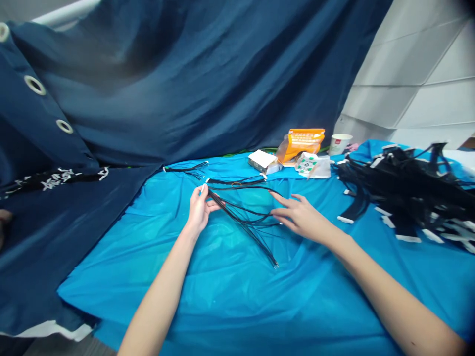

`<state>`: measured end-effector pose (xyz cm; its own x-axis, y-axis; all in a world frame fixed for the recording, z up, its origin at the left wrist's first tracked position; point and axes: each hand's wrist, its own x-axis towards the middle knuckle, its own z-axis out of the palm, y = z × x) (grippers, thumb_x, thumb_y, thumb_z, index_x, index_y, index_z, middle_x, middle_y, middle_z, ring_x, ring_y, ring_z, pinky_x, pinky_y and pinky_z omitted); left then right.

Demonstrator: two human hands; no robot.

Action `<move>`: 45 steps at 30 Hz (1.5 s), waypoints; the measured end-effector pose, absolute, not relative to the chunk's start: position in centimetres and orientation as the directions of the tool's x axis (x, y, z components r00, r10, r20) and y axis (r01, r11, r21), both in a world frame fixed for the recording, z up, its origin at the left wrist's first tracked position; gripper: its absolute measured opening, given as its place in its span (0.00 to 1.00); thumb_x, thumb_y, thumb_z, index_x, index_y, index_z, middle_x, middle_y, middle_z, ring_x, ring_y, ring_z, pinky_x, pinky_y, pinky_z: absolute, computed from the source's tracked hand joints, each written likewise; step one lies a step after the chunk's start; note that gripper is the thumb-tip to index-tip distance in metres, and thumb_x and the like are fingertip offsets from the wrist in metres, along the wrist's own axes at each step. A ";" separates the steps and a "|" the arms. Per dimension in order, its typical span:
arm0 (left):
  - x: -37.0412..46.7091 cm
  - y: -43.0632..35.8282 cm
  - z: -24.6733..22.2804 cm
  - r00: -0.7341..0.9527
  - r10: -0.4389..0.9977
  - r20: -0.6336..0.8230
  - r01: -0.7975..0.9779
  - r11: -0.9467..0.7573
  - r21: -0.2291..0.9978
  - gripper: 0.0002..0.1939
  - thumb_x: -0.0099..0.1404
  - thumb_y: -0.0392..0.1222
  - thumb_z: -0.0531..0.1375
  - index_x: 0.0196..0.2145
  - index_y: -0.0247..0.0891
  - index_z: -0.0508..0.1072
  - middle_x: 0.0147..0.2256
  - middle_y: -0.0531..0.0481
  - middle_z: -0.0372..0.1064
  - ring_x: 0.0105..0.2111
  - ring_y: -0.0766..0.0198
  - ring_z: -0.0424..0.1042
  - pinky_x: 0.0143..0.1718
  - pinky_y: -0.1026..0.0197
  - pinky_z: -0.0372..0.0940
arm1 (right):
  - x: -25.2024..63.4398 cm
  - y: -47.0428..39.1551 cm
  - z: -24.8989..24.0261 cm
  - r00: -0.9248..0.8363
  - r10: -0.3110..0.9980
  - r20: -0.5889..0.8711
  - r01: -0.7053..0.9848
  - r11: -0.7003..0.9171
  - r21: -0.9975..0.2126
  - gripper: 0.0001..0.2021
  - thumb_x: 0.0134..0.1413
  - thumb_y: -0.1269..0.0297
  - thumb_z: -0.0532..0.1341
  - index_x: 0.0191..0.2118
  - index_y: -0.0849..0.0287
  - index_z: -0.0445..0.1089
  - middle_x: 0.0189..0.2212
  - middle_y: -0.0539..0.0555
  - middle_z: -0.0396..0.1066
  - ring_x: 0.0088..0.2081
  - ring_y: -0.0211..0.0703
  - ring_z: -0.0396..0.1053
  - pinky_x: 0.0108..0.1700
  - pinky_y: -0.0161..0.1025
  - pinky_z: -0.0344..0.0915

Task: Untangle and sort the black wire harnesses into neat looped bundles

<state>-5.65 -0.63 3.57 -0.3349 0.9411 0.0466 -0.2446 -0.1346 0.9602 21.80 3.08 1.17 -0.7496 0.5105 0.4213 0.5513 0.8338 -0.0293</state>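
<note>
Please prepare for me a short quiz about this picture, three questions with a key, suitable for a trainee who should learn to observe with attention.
1. Multiple choice: What does the left hand hold?
A) A screwdriver
B) The white end of a black wire bundle
C) A pair of scissors

2. True or false: The right hand has its fingers extended toward the spread wires.

3. Fill the gap: In the picture, the paper cup stands to the ____ of the orange pouch.

Key: 1. B; 2. True; 3. right
</note>
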 end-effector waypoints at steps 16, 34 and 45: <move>-5.1 -0.1 1.3 -0.412 0.906 -0.094 -0.137 0.040 0.990 0.07 0.53 0.38 0.62 0.27 0.31 0.69 0.24 0.48 0.71 0.24 0.67 0.71 0.26 0.65 0.67 | 19.6 1.9 0.4 -0.685 0.584 0.436 0.710 0.668 0.221 0.12 0.55 0.71 0.54 0.39 0.55 0.73 0.62 0.61 0.48 0.36 0.46 0.69 0.51 0.53 0.52; -5.3 -0.3 1.6 -0.281 0.960 0.000 0.010 0.003 1.000 0.11 0.62 0.42 0.56 0.31 0.30 0.70 0.25 0.45 0.72 0.25 0.65 0.73 0.29 0.63 0.70 | 20.4 2.1 1.4 -0.591 0.606 0.532 0.785 0.583 0.209 0.13 0.55 0.72 0.52 0.41 0.55 0.71 0.59 0.55 0.55 0.38 0.48 0.62 0.52 0.52 0.49; -4.3 -0.4 1.8 -0.276 0.961 -0.023 -0.093 -0.003 0.996 0.16 0.60 0.50 0.56 0.39 0.34 0.66 0.31 0.46 0.71 0.22 0.66 0.72 0.26 0.61 0.69 | 19.7 1.9 0.9 -0.653 0.538 0.533 0.712 0.676 0.191 0.12 0.57 0.71 0.53 0.40 0.54 0.73 0.59 0.57 0.55 0.38 0.46 0.63 0.50 0.49 0.53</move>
